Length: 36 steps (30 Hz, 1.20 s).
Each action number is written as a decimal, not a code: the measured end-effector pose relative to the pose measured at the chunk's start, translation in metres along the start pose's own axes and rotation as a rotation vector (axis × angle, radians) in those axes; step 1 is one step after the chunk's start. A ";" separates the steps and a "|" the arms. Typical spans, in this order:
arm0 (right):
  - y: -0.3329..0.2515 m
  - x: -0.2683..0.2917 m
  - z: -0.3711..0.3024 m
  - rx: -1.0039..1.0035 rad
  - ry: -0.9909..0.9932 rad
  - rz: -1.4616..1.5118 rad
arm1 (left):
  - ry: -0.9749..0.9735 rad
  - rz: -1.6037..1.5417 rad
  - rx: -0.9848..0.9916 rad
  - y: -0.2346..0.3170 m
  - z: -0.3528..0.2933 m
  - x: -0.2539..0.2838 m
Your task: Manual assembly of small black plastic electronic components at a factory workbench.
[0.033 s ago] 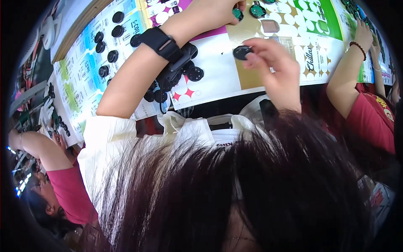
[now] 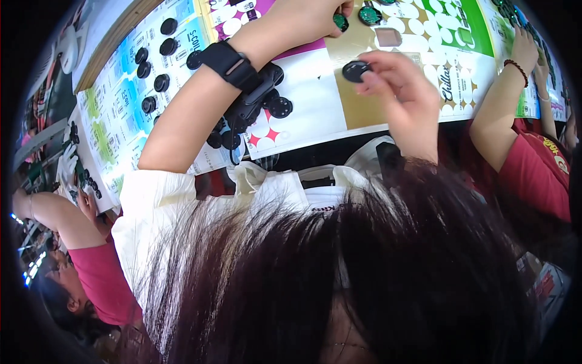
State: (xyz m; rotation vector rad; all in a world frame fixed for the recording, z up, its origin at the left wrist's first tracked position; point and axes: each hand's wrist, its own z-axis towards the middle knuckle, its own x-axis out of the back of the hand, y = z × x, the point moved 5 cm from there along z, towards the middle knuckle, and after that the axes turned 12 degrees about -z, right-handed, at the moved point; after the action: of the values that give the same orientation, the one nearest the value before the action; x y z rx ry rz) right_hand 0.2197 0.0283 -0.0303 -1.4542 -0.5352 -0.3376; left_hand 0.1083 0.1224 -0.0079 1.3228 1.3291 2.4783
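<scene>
Pinched between the thumb and fingers of my right hand is a round black disc, held just above the gold part of the printed table sheet. My left hand reaches to the far edge, its fingers partly cut off by the picture's top. Against its curled fingers is a tilted round green circuit board in a black housing; the grip itself is partly hidden. Another green-faced round part lies just right of it. My left wrist wears a black strap.
Several round black parts stand on the sheet at left. More black parts crowd beneath my left forearm. A brownish square piece lies beyond my right hand. Wooden edging borders the far left. Co-workers' arms flank me.
My right hand has shifted slightly to the right with the black disc, whose face is now turned a little more into view. My left hand stays nearly in place.
</scene>
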 end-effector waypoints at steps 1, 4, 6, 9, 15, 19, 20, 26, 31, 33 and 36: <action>0.002 0.007 0.002 -0.010 0.035 0.085 | 0.014 -0.059 0.077 -0.002 0.001 0.001; 0.003 0.018 0.006 -0.027 0.103 0.262 | 0.059 -0.226 0.321 -0.008 -0.003 0.005; 0.001 0.021 0.008 -0.016 0.121 0.265 | 0.091 -0.336 0.486 -0.010 -0.010 0.007; -0.003 0.020 0.011 0.002 0.144 0.271 | 0.217 -0.718 0.567 -0.008 -0.033 0.004; -0.017 0.015 0.015 0.045 0.179 0.283 | 0.460 -1.091 0.611 0.046 -0.060 0.006; -0.032 0.014 0.015 0.074 0.209 0.276 | 0.489 -1.007 0.607 0.051 -0.070 0.005; -0.039 0.015 0.013 0.075 0.213 0.271 | 0.512 -1.004 0.606 0.050 -0.072 0.004; -0.068 0.015 0.010 0.205 0.244 -0.116 | 0.351 -1.165 -0.632 0.038 -0.067 0.005; -0.070 0.020 0.010 0.276 0.298 -0.223 | 0.381 -1.420 0.195 0.018 -0.069 -0.001; -0.068 0.014 0.010 0.354 0.322 -0.196 | 0.120 -1.307 -0.565 0.014 -0.075 0.003; -0.057 0.015 0.008 0.466 0.393 -0.177 | 0.387 -1.544 0.172 0.035 -0.073 -0.001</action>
State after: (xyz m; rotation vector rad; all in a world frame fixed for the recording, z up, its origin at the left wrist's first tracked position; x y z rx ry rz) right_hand 0.2010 0.0318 0.0256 -0.8626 -0.3886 -0.5818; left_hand 0.0707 0.0507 -0.0040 -0.3372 1.6186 1.4407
